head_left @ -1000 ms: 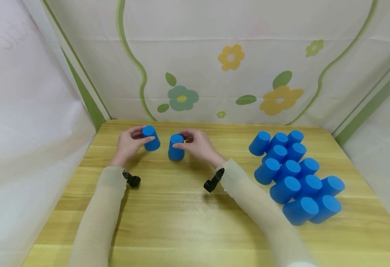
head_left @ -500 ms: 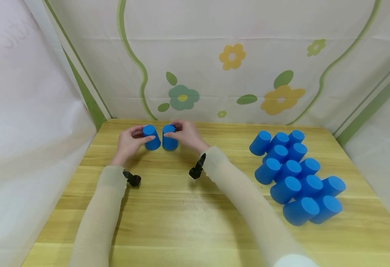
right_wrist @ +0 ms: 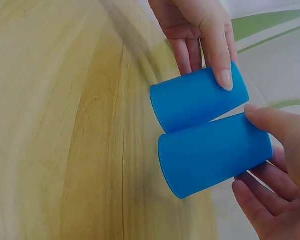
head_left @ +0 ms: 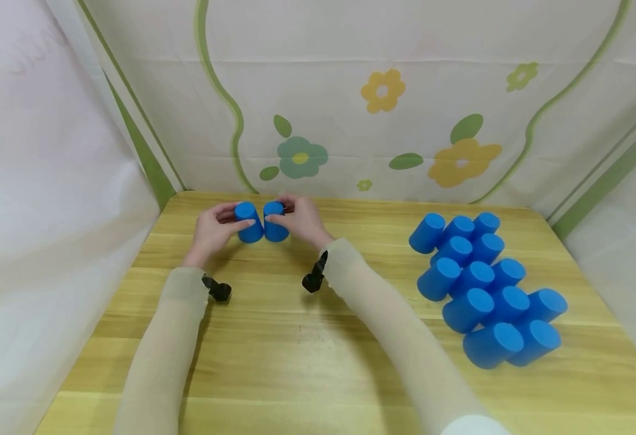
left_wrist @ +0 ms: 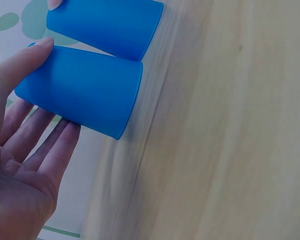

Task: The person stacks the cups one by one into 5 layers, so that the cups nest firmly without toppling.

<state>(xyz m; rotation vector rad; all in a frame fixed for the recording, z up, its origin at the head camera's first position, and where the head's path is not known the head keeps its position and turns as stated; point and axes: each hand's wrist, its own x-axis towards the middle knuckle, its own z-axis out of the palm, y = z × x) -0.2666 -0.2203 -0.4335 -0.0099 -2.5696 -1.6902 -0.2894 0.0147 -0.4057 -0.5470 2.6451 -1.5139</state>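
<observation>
Two blue cups stand upside down side by side near the table's back edge, their rims touching or nearly so. My left hand (head_left: 212, 231) holds the left cup (left_wrist: 85, 90) between thumb and fingers, the thumb on its near side. With thumb in front and fingers behind, my right hand (head_left: 305, 221) grips the right cup (right_wrist: 215, 155). In the right wrist view both cups show their wide rims down on the wood, with a narrow wedge of space between their upper parts.
On the right of the wooden table (head_left: 307, 374), several more blue cups (head_left: 476, 275) stand upside down in a close cluster of rows. A white curtain (head_left: 340, 121) printed with flowers hangs behind the table.
My right hand has slid its cup leftward and back until it is beside the left cup. My left hand keeps its hold and has hardly moved.
</observation>
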